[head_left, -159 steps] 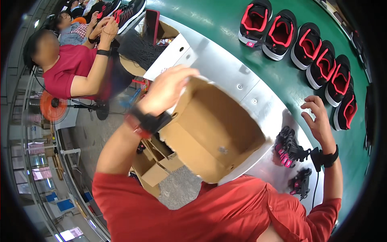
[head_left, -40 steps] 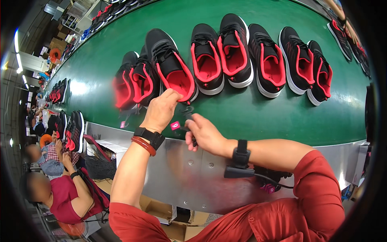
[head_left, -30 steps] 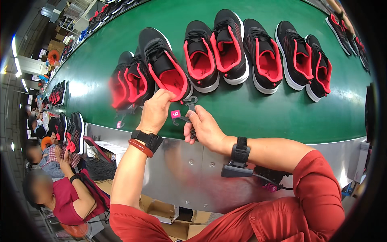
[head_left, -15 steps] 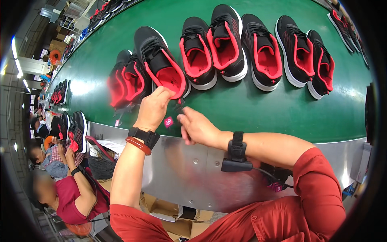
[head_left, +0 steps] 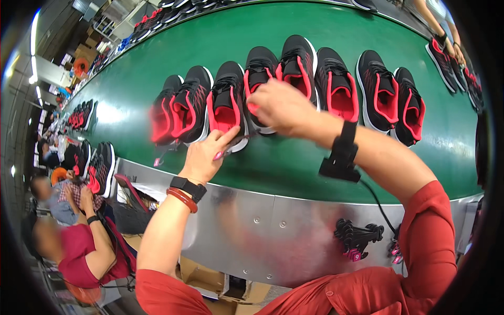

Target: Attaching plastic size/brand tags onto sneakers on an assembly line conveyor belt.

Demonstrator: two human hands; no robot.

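Black sneakers with red linings and white soles stand in a row on the green surface. My left hand [head_left: 205, 157] is at the heel of one sneaker [head_left: 226, 94], its index finger against the heel. Beside its fingers are a small pink tag [head_left: 218, 155] and a thin dark piece, apparently a black plastic hanger, mostly hidden. My right hand [head_left: 281, 107] reaches over the neighbouring sneaker [head_left: 261, 58], fingers curled at its opening and fingertips out of sight. It covers part of that shoe's lining.
Black plastic hangers [head_left: 357, 235] with pink tags hang on the metal side panel [head_left: 294, 231]. Open cardboard boxes [head_left: 202, 275] are below. At left a person [head_left: 84, 247] handles a sneaker [head_left: 102, 165]; another person's hands [head_left: 457, 52] touch shoes at far right.
My right hand has moved up from beside the left hand to the neighbouring sneaker. My left hand has shifted around the heel, with the pink tag now against its fingers. The view has tilted.
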